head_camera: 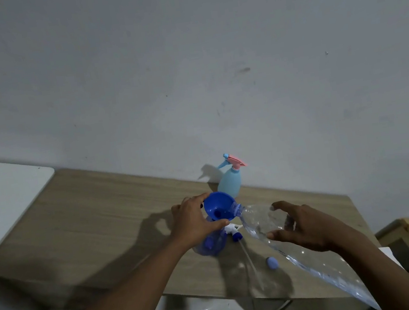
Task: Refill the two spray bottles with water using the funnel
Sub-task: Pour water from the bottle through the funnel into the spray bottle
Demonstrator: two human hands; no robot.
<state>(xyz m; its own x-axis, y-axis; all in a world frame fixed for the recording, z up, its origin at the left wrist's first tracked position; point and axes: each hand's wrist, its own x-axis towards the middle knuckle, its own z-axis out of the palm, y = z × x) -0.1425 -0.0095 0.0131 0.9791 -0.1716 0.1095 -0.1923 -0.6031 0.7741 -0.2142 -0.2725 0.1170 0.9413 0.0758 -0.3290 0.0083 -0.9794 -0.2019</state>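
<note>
Your left grip (194,219) is curling around the blue funnel (218,205), which is sitting in the dark blue spray bottle (211,246) on the counter (89,223). Your right grip (306,230) is wrapping around a tilted clear water bottle (262,219), its mouth touching the funnel's rim. The pale blue spray bottle (229,182) is standing upright by the wall, just behind the funnel.

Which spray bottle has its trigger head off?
The dark blue bottle under the funnel; the light blue bottle by the wall has its pink head on.
</note>
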